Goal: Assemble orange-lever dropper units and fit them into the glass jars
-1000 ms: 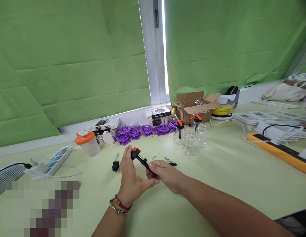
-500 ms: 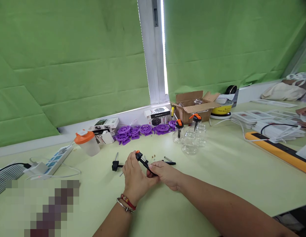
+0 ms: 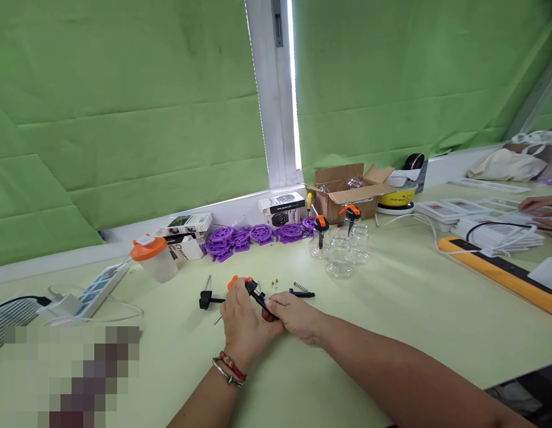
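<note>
A black part with an orange piece (image 3: 258,292) is held between both hands over the table. My left hand (image 3: 245,321) wraps round its upper end, and my right hand (image 3: 293,315) pinches the lower end. Left of them lies another black part with a metal rod (image 3: 205,299). Just beyond my right hand are a slim black piece (image 3: 302,293) and a spring (image 3: 300,286). Tiny brass-coloured bits (image 3: 274,282) rest behind the held part. My fingers hide some of its length.
Glass jars (image 3: 339,261), two with black-and-orange tops, stand behind right, near a cardboard box (image 3: 347,198). Purple parts (image 3: 260,233) line the back. An orange-lidded cup (image 3: 157,264) and power strip (image 3: 101,291) are left. Another person's hand (image 3: 541,205) is far right.
The held part has turned a little, and its orange piece now sticks out left above my left fingers. The other person's hand reaches further into view.
</note>
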Available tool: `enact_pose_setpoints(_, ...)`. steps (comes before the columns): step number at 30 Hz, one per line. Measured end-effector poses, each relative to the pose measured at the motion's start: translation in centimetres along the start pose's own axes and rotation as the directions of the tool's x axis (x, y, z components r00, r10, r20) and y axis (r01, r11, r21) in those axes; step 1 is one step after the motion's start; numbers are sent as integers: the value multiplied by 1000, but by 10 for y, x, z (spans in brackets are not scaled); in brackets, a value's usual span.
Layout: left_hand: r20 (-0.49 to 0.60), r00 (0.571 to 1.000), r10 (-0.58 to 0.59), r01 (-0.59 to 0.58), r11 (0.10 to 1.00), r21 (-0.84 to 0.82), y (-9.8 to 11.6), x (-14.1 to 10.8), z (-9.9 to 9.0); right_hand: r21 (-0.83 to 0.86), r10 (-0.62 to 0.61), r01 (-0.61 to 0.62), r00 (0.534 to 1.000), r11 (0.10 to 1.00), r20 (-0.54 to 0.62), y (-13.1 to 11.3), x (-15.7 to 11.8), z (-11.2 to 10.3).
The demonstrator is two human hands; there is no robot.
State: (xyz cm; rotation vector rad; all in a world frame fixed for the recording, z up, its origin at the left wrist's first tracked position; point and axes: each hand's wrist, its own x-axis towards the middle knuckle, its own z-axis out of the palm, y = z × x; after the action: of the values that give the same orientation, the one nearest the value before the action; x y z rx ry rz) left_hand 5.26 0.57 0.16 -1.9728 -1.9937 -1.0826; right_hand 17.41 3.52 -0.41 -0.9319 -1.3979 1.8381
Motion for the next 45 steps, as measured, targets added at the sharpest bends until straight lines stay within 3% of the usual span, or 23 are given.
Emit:
enact_pose_setpoints(5, 60, 998, -7, 6, 1000, 14, -1, 7, -5, 35, -50, 46, 994, 998, 97, -7, 2, -4)
enact_pose_setpoints(10, 77, 997, -1, -4, 998, 69, -12, 10, -2, -162, -171, 181, 982, 970, 74, -7, 2, -13)
enact_pose_setpoints(13, 98, 995, -17, 7, 994, 108, -19, 11, 3, -370, -257, 262, 964, 891, 64, -2, 5, -18)
enact_pose_setpoints(16, 109, 994, -13, -4, 988, 153, -22, 11, 6, -536, -328, 275, 945, 798, -5, 0, 6, -20)
enact_pose_setpoints(18, 116, 993, -11, -9, 985, 175, -21, 10, 8, -639, -367, 291, 930, 712, 14, -1, 6, -22)
enact_pose_setpoints(20, 119, 993, -17, -5, 983, 184, -19, 9, 10, -705, -390, 321, 918, 632, 69, -3, 7, -24)
enact_pose_setpoints(24, 121, 992, -20, -1, 986, 166, -18, 7, 16, -799, -401, 277, 915, 534, 49, -5, 11, -29)
enact_pose_setpoints(27, 121, 992, -29, 10, 988, 153, -20, 7, 18, -823, -361, 277, 928, 496, 95, -3, 15, -32)
enact_pose_setpoints(31, 145, 988, -55, 33, 988, 150, -20, 8, 17, -833, -414, 244, 910, 497, 19, 0, 18, -33)
enact_pose_setpoints(34, 159, 985, -64, 39, 987, 153, -20, 9, 17, -821, -433, 318, 896, 475, 97, 0, 17, -30)
enact_pose_setpoints(37, 162, 984, -68, 43, 987, 155, -21, 9, 18, -825, -472, 329, 877, 459, 87, -1, 15, -28)
enact_pose_setpoints(45, 167, 983, -70, 43, 986, 159, -24, 9, 21, -838, -456, 321, 885, 442, 98, 4, 20, -31)
